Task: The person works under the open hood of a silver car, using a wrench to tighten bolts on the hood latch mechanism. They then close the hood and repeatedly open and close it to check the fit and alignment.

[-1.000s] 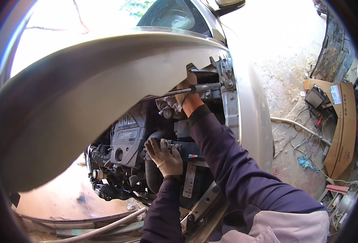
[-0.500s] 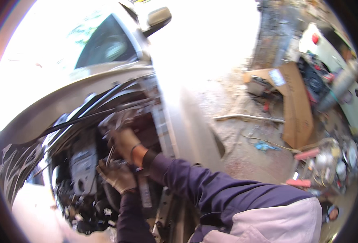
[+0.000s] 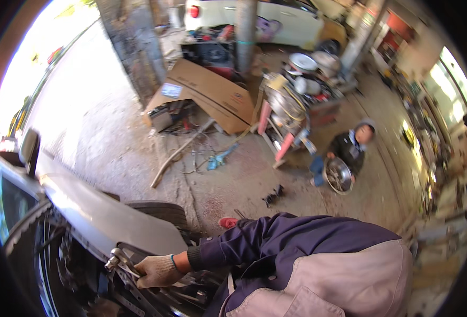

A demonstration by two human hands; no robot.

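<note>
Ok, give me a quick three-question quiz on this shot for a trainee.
1. True or false: the right hand grips a metal tool beside the car's fender.
2. What lies on the ground by the pillar? A: flattened cardboard; B: a ladder; C: a bicycle.
3. Fill in: the right hand wears a knitted ____.
Key: 1 true; 2 A; 3 glove.
</note>
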